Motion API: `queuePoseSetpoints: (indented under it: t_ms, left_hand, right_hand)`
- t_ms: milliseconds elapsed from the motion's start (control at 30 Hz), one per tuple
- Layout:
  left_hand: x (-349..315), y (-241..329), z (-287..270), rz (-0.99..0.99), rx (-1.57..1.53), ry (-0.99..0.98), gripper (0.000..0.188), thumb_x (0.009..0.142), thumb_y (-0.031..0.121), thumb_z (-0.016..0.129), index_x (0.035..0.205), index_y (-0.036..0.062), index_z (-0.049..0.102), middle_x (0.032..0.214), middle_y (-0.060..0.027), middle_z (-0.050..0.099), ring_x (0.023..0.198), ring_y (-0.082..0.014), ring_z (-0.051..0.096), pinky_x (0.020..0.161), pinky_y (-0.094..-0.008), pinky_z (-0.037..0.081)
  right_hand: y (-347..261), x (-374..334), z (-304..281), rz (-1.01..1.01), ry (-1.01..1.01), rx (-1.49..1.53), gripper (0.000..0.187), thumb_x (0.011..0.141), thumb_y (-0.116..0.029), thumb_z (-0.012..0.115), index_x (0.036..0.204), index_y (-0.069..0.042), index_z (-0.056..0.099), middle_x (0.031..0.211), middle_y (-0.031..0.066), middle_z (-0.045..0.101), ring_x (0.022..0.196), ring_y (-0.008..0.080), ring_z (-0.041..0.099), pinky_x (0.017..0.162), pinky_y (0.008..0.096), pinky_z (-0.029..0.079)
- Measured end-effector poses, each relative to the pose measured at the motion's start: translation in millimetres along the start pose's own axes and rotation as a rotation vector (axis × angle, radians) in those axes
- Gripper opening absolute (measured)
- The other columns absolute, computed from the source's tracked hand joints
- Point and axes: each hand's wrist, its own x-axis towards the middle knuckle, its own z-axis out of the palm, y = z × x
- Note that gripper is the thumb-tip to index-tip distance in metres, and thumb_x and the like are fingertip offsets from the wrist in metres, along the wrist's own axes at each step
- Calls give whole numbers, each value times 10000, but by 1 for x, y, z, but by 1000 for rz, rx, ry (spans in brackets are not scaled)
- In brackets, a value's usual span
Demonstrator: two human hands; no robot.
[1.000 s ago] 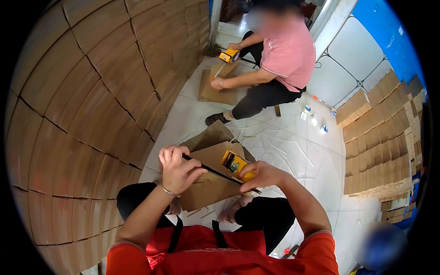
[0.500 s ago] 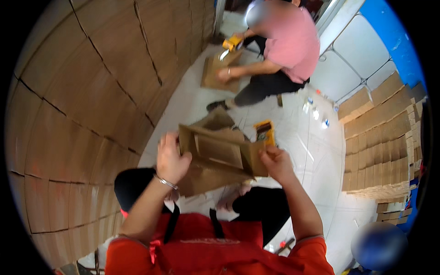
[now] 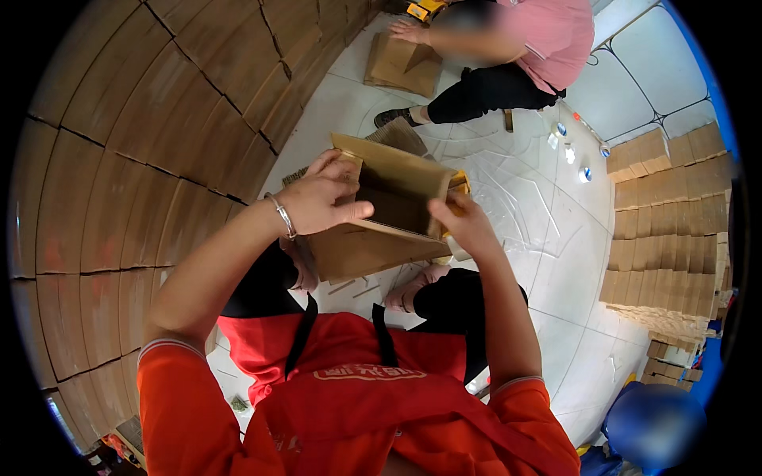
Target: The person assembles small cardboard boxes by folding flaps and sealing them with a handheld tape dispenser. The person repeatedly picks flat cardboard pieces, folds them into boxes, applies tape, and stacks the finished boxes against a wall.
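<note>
A brown cardboard box [image 3: 373, 254] is held between my hands, its top gaping and its far flap standing up. My left hand [image 3: 329, 194] curls its fingers over the left side flap, with the thumb reaching across the opening. On the opposite side, my right hand [image 3: 463, 220] pinches the right flap between thumb and fingers. Just behind that hand is a yellow tape dispenser [image 3: 459, 182], partly hidden by the box and hand. My feet are on the floor below the box.
Stacked cardboard [image 3: 119, 174] walls in the left side; more cardboard stacks [image 3: 663, 238] stand at right. Ahead, a person in a pink shirt [image 3: 556, 40] works on a flat carton [image 3: 405, 65]. Tape rolls [image 3: 585, 174] and clear film [image 3: 508, 202] lie on the tiles.
The box is more squarely opened, and its far flap has risen. My left hand has shifted over the left flap. The other person's hand now lies flat near their carton.
</note>
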Motion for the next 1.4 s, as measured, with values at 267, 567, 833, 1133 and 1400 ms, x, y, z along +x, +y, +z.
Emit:
queuePoseSetpoints:
  t_ms: [267, 567, 833, 1133, 1400]
  left_hand:
    - [16, -1, 11, -237, -364, 450, 1074, 676, 443, 862, 1478, 35, 276, 1032, -150, 582, 987, -327, 580, 878, -400, 476]
    - [3, -17, 56, 66, -249, 760, 449, 794, 222, 798, 1186, 47, 666, 1204, -155, 539, 1160, -296, 511, 921, -369, 465]
    - [18, -14, 42, -208, -431, 527, 576, 880, 205, 715, 1386, 55, 484, 1454, -227, 369, 1313, -302, 437, 1069, -371, 392]
    - [23, -19, 49, -210, -803, 356, 749, 895, 269, 696, 1460, 36, 263, 1365, -203, 386, 1287, -321, 418, 1090, -380, 365]
    - [26, -28, 52, -175, -660, 339, 623, 801, 215, 770, 1279, 67, 398, 1217, -171, 469, 1189, -312, 471, 1020, -386, 401]
  right_hand:
    - [16, 11, 19, 102, 25, 108, 782, 855, -655, 579, 1301, -13, 575, 1105, 175, 689, 1031, 259, 653, 877, 353, 500]
    - [0, 16, 14, 104, 194, 111, 771, 833, -629, 625, 1239, 25, 598, 1129, 231, 656, 1047, 281, 637, 919, 345, 475]
    - [16, 15, 27, 12, 278, 306, 698, 820, -513, 721, 1220, 44, 589, 1129, 197, 652, 1047, 256, 627, 908, 335, 478]
    - [4, -4, 25, 35, 183, 483, 685, 793, -392, 799, 1226, 77, 551, 1117, 165, 645, 1021, 211, 619, 901, 302, 477]
    - [3, -1, 30, 76, 179, 526, 629, 783, -348, 811, 1191, 68, 575, 1047, 137, 657, 953, 188, 626, 855, 291, 489]
